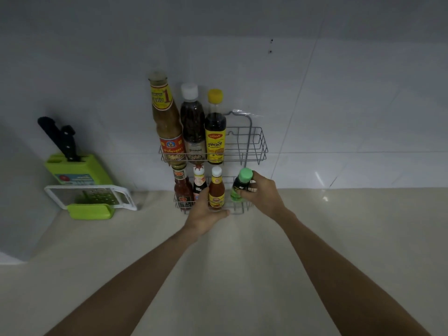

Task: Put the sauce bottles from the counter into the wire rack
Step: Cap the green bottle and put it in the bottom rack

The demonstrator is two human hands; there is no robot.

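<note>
A two-tier wire rack (257,144) hangs on the tiled wall above the counter. Its upper tier holds three tall bottles: a brown sauce bottle (167,120), a dark white-capped bottle (192,122) and a yellow-capped bottle (215,132). In the lower tier stand a red sauce bottle (182,187), a dark bottle with a white cap (199,180) and an orange chili sauce bottle (216,187). My left hand (206,214) rests against the lower tier's front, by the orange bottle. My right hand (263,190) grips a small green-capped bottle (241,184) at the lower tier's right end.
A green knife block (75,168) with a black-handled knife (60,139) stands at the left against the wall. A white and green grater (92,197) lies in front of it. The beige counter (230,263) stretches towards me beneath my arms.
</note>
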